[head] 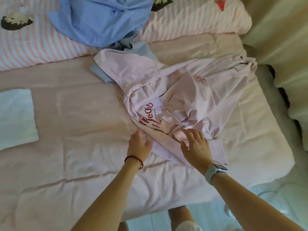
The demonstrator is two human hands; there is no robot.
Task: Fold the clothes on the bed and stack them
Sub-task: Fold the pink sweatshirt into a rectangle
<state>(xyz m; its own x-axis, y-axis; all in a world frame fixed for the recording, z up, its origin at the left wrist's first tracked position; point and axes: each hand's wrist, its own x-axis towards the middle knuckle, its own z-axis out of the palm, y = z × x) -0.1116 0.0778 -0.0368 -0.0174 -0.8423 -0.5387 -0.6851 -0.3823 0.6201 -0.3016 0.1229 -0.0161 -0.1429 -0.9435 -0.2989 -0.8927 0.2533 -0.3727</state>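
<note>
Head view: the pink T-shirt lies crumpled at centre frame on the bed, printed side up. Left hand rests on the shirt's near left edge, fingers relaxed and spread. Right hand lies on its near edge, fingers loosely curved; a pinch cannot be confirmed. Step in hand, judged: spreading the shirt flat before folding. Next move calls for smoothing. A folded white garment sits at left frame; a blue garment waits at upper centre. No containers visible.
</note>
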